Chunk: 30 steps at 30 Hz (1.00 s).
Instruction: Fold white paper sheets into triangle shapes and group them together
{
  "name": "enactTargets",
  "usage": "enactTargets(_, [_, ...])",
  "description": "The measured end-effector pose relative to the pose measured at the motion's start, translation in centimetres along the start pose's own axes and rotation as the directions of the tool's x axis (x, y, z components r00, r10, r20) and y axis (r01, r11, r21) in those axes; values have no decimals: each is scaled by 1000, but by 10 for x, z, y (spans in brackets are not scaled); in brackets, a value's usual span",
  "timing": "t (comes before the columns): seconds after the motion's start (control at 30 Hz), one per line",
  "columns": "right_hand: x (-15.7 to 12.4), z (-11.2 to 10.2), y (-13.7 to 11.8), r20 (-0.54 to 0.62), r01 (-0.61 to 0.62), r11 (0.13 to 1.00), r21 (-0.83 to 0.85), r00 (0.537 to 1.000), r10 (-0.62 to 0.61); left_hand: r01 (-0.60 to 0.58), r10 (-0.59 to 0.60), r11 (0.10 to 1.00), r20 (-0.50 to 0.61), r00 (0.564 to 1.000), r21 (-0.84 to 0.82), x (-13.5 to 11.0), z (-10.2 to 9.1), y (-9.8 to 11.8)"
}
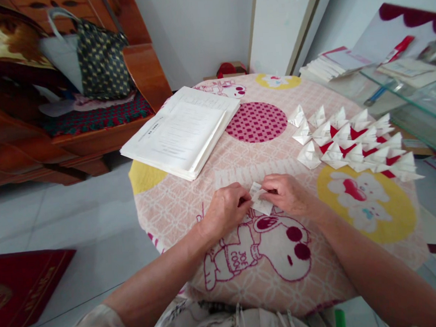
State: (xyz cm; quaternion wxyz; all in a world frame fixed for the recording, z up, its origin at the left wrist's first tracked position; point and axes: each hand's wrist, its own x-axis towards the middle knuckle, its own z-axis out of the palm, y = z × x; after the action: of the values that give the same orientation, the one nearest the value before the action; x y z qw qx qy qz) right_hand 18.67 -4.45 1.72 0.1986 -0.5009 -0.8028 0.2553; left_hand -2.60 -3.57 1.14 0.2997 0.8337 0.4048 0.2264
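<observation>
A small square of folded white paper (260,205) with faint print lies near the table's front, between my two hands. My left hand (226,205) pinches its left edge, fingers curled in. On the upper right side of the paper, my right hand (285,193) has its thumb and fingers closed on it. Rows of pointed folded paper pieces (342,152) stand to the right, with red showing between them. At the back left of the table is a stack of printed sheets (180,133).
A patterned cloth (191,210) covers the round table. To the right, a glass shelf (407,100) holds papers and a red marker (400,48). A wooden bench (146,69) with bags stands left; a dark red bag (28,286) is on the floor.
</observation>
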Motion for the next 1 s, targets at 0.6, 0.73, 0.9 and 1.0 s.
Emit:
enactTargets(0.6, [10,-1,-15,-76,-285,959,-1,956,284,128,-141,984,99,985,128,17,-7,2])
enactTargets(0.73, [11,-1,-14,-81,-287,958,17,954,287,68,-70,995,34,997,74,26,-5,0])
enactTargets(0.9, [11,1,-12,-94,-261,965,27,960,263,85,-87,995,29,996,52,38,1,0])
enactTargets(1.0, [7,-3,-8,-79,-238,970,46,967,241,101,-103,992,24,994,71,40,5,-1])
